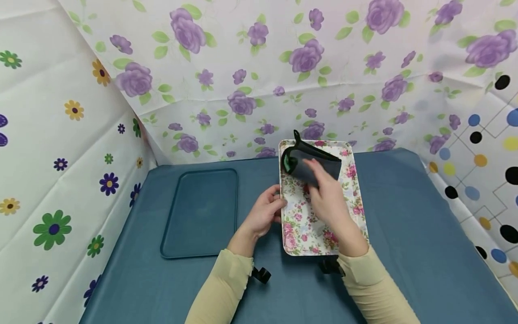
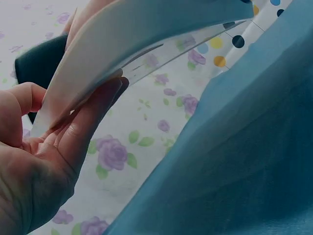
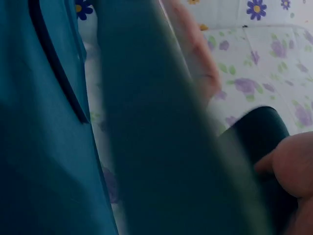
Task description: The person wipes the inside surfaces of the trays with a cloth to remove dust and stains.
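Observation:
My left hand (image 1: 263,211) grips the left edge of a white tray (image 1: 297,225) with pink flowers, thumb on the upper side and fingers underneath. In the left wrist view the tray (image 2: 142,34) is tilted, raised off the table. My right hand (image 1: 329,200) holds a folded dark grey cloth (image 1: 329,165) with black edging, a hanging loop and a bit of green inside, over the tray's upper part. The right wrist view has the cloth (image 3: 259,127) under the fingers beside the tray's dark underside (image 3: 151,112). Blur softens the right fingertips.
A blue tray (image 1: 202,213) lies on the blue-covered table (image 1: 133,270) to the left. Flowered sheeting (image 1: 226,90) stands behind the table, with patterned sheets along both sides. Black wrist mounts (image 1: 261,274) hang below the sleeves.

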A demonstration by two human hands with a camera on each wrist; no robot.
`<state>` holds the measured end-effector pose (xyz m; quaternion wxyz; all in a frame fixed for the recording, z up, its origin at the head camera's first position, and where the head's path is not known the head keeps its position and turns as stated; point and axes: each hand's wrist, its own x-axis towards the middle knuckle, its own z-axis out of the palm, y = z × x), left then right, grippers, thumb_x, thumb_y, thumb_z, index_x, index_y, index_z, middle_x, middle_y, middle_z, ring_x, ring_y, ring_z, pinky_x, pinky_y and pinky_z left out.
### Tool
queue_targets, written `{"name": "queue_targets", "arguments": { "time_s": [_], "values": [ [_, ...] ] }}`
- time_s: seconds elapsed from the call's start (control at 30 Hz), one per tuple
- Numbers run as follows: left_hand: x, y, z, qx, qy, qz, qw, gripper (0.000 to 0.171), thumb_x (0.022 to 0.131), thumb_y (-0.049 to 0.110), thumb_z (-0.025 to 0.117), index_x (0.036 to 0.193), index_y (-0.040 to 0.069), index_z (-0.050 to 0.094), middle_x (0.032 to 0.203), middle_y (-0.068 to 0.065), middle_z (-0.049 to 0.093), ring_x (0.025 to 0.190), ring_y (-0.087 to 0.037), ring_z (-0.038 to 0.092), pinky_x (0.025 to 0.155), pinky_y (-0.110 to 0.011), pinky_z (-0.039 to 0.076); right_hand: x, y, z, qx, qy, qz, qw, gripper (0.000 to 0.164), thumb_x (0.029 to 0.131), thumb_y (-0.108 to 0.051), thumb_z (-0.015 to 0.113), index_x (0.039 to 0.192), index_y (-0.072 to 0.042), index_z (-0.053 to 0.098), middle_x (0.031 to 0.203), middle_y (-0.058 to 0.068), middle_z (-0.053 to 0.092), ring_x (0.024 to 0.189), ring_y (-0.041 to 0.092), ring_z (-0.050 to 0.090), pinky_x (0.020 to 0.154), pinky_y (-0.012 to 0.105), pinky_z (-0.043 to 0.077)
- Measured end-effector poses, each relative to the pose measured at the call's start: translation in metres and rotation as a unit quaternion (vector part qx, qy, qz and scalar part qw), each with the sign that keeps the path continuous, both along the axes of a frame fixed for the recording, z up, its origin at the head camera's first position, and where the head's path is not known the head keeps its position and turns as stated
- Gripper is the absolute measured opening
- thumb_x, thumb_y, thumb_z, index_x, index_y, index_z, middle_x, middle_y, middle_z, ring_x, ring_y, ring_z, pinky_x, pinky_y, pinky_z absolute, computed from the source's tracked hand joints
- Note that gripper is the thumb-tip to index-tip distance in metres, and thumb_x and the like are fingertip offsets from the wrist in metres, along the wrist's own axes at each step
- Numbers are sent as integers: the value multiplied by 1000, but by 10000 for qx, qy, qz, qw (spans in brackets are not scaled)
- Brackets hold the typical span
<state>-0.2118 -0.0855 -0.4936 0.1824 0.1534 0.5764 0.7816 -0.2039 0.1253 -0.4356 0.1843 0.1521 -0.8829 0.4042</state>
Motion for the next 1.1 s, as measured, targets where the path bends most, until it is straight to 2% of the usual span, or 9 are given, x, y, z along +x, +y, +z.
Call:
{"name": "queue_targets", "arguments": {
  "time_s": [0.07, 0.13, 0.33, 0.47, 0.57, 0.73, 0.83, 1.0, 1.1],
  "values": [
    [1, -2, 2, 3, 154, -12, 9999, 43, 104, 2, 51, 146, -3, 45, 105, -13, 72, 77, -19, 76, 61, -32, 62, 2, -5, -4, 290, 2, 407, 9988, 63, 102, 10, 52, 159, -17, 54, 168, 17, 40, 155, 38, 36, 125, 55, 30],
    [1, -4, 3, -11, 284, 0, 9996, 44, 104, 1, 51, 147, -3, 45, 109, -16, 72, 78, -20, 77, 62, -32, 62, 2, -6, -7, 594, 126, 721, 9955, 65, 100, 15, 51, 155, -18, 59, 170, 13, 37, 160, 34, 25, 129, 53, 19],
    [2, -13, 6, -128, 569, -47, 9983, 49, 106, 2, 53, 154, 0, 43, 118, -21, 73, 81, -21, 77, 63, -35, 63, -1, 1, -8, 1206, 903, 1285, 9802, 72, 93, 26, 54, 147, -20, 68, 173, 8, 32, 163, 34, 17, 130, 53, 11],
    [2, -17, 7, -238, 777, -130, 9966, 44, 107, 2, 53, 150, 1, 45, 117, -20, 73, 84, -22, 77, 64, -36, 63, -5, 5, -4, 1215, 1358, 1261, 9751, 77, 89, 30, 54, 146, -21, 69, 174, 7, 31, 163, 36, 16, 130, 56, 10],
    [2, -18, 9, -295, 881, -225, 9954, 40, 108, 3, 54, 148, 3, 47, 118, -22, 72, 83, -22, 76, 63, -36, 62, -7, 6, -1, 1139, 1517, 1144, 9752, 81, 88, 30, 55, 148, -22, 68, 174, 6, 32, 163, 35, 16, 130, 56, 10],
    [3, -18, 13, -320, 934, -398, 9943, 40, 108, 3, 54, 148, 4, 47, 122, -26, 70, 82, -21, 74, 62, -34, 61, -6, 7, 3, 1188, 1477, 971, 9771, 93, 85, 29, 60, 161, -25, 53, 175, 8, 28, 163, 34, 14, 130, 56, 10],
    [3, -17, 13, -339, 978, -512, 9933, 42, 109, 3, 53, 151, 5, 46, 120, -23, 70, 80, -21, 72, 62, -33, 58, -4, 7, 4, 1337, 1440, 935, 9760, 101, 83, 29, 63, 166, -26, 45, 176, 10, 23, 164, 35, 11, 130, 57, 9],
    [5, -15, 12, -381, 1043, -658, 9916, 45, 110, 2, 52, 154, 7, 45, 109, -11, 70, 67, -17, 59, 60, -33, 50, 0, 8, 3, 1481, 1519, 940, 9727, 103, 82, 28, 67, 166, -25, 44, 176, 12, 22, 163, 38, 9, 129, 59, 8],
    [5, -15, 12, -343, 1059, -693, 9914, 45, 110, 2, 52, 154, 7, 45, 101, -9, 69, 61, -15, 52, 58, -32, 46, 1, 8, 2, 1485, 1576, 929, 9718, 102, 82, 28, 69, 166, -24, 44, 176, 12, 22, 163, 39, 9, 129, 60, 9]
  ]
}}
